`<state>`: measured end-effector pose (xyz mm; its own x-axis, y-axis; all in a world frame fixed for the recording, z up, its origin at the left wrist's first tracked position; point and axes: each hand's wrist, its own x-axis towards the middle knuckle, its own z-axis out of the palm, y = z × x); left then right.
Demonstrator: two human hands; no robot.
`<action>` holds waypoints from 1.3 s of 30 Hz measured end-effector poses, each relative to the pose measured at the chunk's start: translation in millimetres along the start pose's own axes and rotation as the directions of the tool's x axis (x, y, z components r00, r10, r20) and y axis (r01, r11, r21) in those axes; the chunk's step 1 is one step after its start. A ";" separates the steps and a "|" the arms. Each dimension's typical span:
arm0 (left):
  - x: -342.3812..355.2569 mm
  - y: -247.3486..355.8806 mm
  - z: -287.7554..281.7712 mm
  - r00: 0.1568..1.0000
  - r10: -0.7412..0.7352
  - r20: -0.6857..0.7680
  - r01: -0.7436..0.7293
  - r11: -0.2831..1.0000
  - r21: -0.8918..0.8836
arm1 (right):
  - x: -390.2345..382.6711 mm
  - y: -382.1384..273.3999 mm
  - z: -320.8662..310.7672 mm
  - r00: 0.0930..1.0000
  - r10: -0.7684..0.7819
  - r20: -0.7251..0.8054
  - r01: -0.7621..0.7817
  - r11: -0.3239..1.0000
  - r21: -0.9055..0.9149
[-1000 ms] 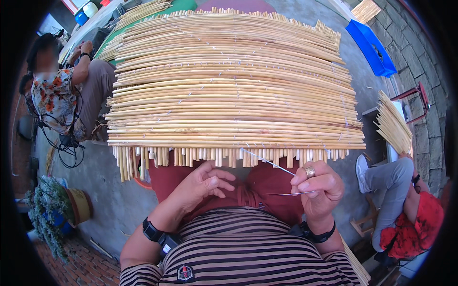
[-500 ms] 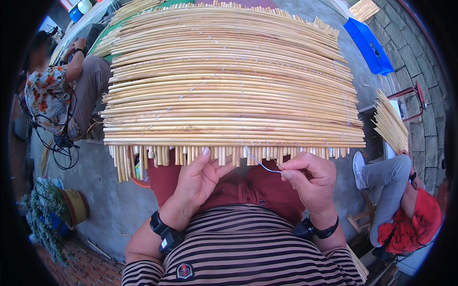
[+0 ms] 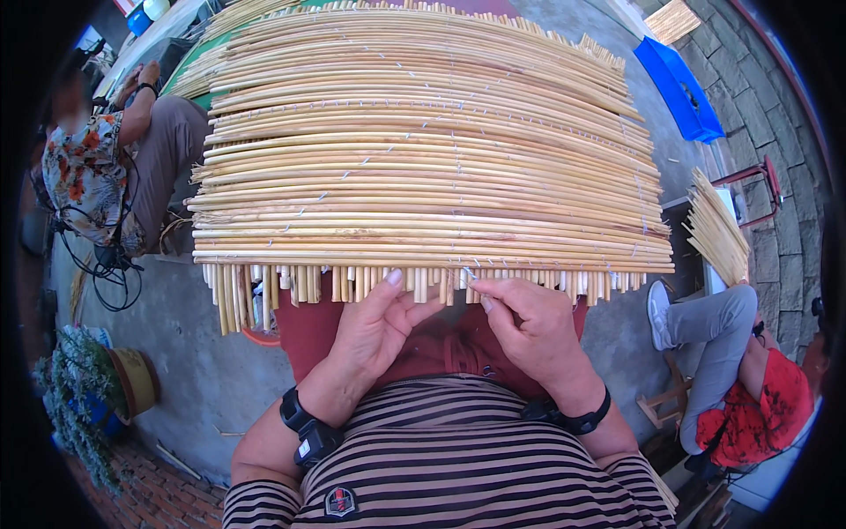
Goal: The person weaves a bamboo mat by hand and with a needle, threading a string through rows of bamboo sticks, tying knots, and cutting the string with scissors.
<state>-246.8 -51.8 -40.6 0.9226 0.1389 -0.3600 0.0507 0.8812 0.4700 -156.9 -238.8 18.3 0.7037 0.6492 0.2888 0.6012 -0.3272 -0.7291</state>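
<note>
Across my lap and beyond it lies a mat of straw-coloured stalks [image 3: 432, 194], stitched with pale thread, with a layer of crosswise stalk ends [image 3: 352, 280] sticking out under its near edge. My left hand [image 3: 374, 331] holds that edge, its thumb up against the stalk ends and its fingers partly hidden beneath them. To its right, my right hand [image 3: 533, 331] pinches a whitish thread [image 3: 470, 274] between thumb and forefinger, close to the mat's edge. Only a short bit of the thread shows; whether a needle is also in the pinch is hidden.
At the left sits a person in a flowered shirt [image 3: 84, 185], and at the lower right another in a red top [image 3: 765, 414]. A blue crate [image 3: 679, 93] and a stalk bundle [image 3: 718, 229] are on the right. A potted plant [image 3: 132, 383] stands lower left.
My right hand has moved left and slightly up toward the mat's edge, so less thread shows. My left hand has shifted a little to the right along the edge.
</note>
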 end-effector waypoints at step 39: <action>2.6 -10.5 6.2 0.988 -0.126 -0.087 0.141 0.971 0.191 | 4.9 -10.5 2.6 0.988 0.129 0.087 -0.118 0.985 -0.127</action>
<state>-242.6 -63.5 -41.4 0.8720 0.0652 -0.4852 0.2523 0.7895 0.5595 -160.7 -230.4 25.8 0.7397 0.6589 0.1368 0.5573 -0.4859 -0.6732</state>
